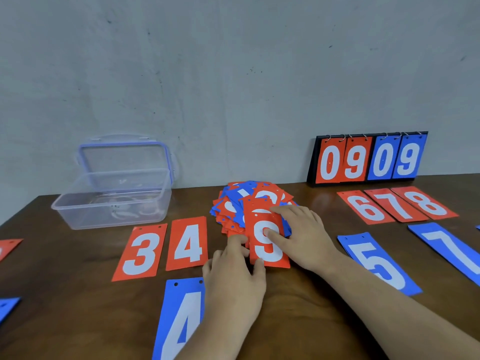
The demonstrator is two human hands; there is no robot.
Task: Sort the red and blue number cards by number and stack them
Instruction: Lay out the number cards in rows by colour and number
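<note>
Dark wooden counter (78, 294): our left hand (233, 279) pinches the near corner of the thin red '9' card (270, 252), likely light and slippery; our right hand (306, 240) presses it flat-fingered.

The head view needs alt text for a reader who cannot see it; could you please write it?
The left hand pinches and the right hand presses a red 9 card atop a pile of red and blue cards on a brown table. Sorted cards lie around it; a clear box and a scoreboard reading 0909 stand behind.
</note>
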